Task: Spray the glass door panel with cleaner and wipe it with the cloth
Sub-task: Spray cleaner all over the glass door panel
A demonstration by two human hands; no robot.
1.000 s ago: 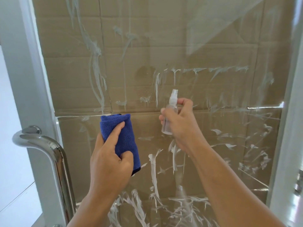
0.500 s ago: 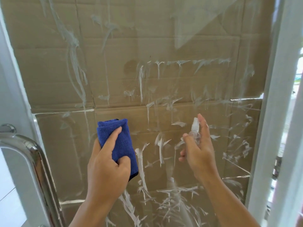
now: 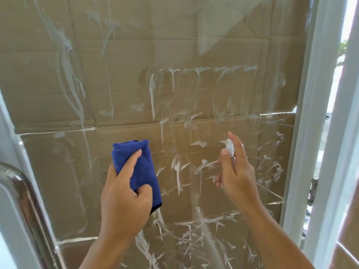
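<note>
We hold both hands raised before the glass door panel (image 3: 194, 94), our right hand (image 3: 236, 175) wrapped around the small spray bottle (image 3: 229, 146) aimed at its white smears, our left hand (image 3: 124, 193) gripping the folded blue cloth (image 3: 138, 166) against it, ready for wiping.

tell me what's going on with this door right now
A person is cleaning a glass door panel that has cardboard behind it. The left hand grips a folded blue cloth close to the glass, and the right hand holds a small spray bottle aimed at the panel. White streaks and drips cover much of the glass, not yet wiped off.
</note>
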